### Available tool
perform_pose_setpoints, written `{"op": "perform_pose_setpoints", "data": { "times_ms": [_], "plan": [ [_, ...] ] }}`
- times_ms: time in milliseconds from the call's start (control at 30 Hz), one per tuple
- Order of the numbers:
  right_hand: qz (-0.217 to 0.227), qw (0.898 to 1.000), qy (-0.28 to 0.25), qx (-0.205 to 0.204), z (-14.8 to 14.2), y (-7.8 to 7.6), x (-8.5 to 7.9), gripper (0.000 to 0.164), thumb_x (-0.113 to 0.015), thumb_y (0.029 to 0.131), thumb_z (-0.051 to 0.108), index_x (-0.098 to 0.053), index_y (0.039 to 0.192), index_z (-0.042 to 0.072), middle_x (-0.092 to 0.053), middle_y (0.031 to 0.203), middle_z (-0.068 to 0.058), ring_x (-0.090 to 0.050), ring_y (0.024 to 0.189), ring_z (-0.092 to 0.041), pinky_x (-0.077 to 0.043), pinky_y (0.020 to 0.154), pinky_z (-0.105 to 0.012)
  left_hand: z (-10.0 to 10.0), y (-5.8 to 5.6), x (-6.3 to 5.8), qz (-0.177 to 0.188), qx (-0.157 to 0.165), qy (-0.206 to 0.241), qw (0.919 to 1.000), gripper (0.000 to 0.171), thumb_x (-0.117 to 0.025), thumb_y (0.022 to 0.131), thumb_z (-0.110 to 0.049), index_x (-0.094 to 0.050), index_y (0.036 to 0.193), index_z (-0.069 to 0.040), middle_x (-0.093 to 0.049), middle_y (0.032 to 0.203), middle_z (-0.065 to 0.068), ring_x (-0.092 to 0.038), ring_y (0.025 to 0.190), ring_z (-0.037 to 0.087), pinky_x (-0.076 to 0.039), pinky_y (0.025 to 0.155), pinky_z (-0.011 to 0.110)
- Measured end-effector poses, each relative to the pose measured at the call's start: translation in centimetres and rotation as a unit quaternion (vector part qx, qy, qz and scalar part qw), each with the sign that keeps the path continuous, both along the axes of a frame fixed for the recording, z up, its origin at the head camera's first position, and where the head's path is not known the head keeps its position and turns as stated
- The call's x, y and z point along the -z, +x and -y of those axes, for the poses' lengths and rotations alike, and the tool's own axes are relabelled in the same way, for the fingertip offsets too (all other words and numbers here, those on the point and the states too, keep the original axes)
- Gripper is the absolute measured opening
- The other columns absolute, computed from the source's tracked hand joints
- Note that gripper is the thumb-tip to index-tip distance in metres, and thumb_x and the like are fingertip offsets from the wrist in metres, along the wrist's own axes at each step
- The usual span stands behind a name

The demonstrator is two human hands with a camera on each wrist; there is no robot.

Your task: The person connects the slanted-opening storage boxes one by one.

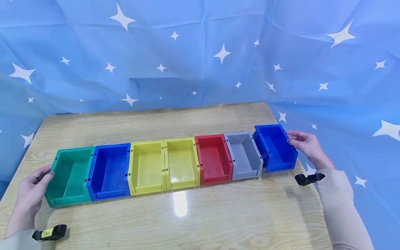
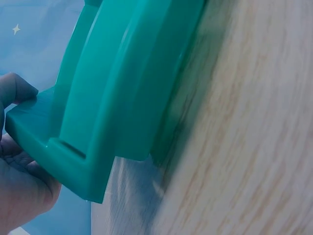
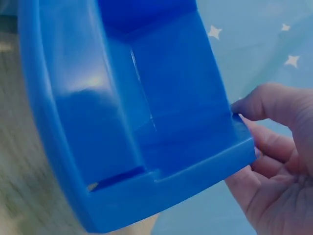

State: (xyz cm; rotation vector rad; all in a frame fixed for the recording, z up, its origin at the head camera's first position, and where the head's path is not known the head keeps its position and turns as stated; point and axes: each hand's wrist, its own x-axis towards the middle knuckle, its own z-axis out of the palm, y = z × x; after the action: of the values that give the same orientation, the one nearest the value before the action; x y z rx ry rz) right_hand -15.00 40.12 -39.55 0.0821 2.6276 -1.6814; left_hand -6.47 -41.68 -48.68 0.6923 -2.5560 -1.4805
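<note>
A row of plastic storage bins spans the table. At its left end is a green bin (image 1: pixel 70 175), gripped at its left side by my left hand (image 1: pixel 31 192); the left wrist view shows the thumb and fingers at the wall of the green bin (image 2: pixel 107 88). My right hand (image 1: pixel 307 146) pinches the right side wall of a blue bin (image 1: pixel 276 147) at the other end. That blue bin (image 3: pixel 176 93) sits askew beside a grey bin (image 1: pixel 245 156), its far end higher in the head view than its neighbour's.
Between the ends stand another blue bin (image 1: pixel 110 172), two yellow bins (image 1: pixel 147 166) and a red bin (image 1: pixel 214 158), side by side on the wooden table (image 1: pixel 218 215). A blue curtain with white stars (image 1: pixel 187 52) hangs behind the table and along its right side.
</note>
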Motion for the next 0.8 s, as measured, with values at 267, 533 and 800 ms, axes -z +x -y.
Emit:
{"op": "perform_pose_setpoints", "data": {
  "times_ms": [267,533,800],
  "plan": [
    [-0.112,0.972,0.205,0.024,3.1,0.1,-0.4,0.051,-0.057,0.094,0.021,-0.043,0.135,-0.007,-0.058,0.12,-0.017,-0.054,0.109,-0.023,-0.045,0.091,-0.033,0.5,-0.2,0.6,-0.002,0.003,-0.003,1.0,0.045,-0.047,0.097,-0.028,-0.043,0.141,-0.017,-0.043,0.106,-0.027,-0.039,0.094,-0.009,-0.035,0.074,0.004],
    [-0.133,0.92,0.33,-0.162,8.9,-0.4,-0.9,0.07,-0.049,0.096,0.038,-0.012,0.151,0.016,0.0,0.155,-0.017,0.008,0.141,-0.034,0.003,0.104,-0.068,0.8,-0.1,1.2,0.0,0.002,-0.009,1.0,0.047,-0.046,0.098,-0.027,-0.041,0.142,-0.012,-0.045,0.109,-0.023,-0.04,0.096,-0.007,-0.037,0.079,0.008],
    [-0.093,0.894,0.4,-0.177,11.0,-0.6,0.4,0.076,-0.047,0.094,0.05,-0.008,0.152,0.018,0.004,0.156,-0.014,0.012,0.141,-0.03,0.003,0.101,-0.072,2.9,-0.7,3.5,-0.028,0.016,0.016,0.9994,0.044,-0.052,0.096,-0.026,-0.046,0.139,-0.017,-0.044,0.102,-0.027,-0.041,0.091,-0.008,-0.034,0.065,0.003]
  ]
}}
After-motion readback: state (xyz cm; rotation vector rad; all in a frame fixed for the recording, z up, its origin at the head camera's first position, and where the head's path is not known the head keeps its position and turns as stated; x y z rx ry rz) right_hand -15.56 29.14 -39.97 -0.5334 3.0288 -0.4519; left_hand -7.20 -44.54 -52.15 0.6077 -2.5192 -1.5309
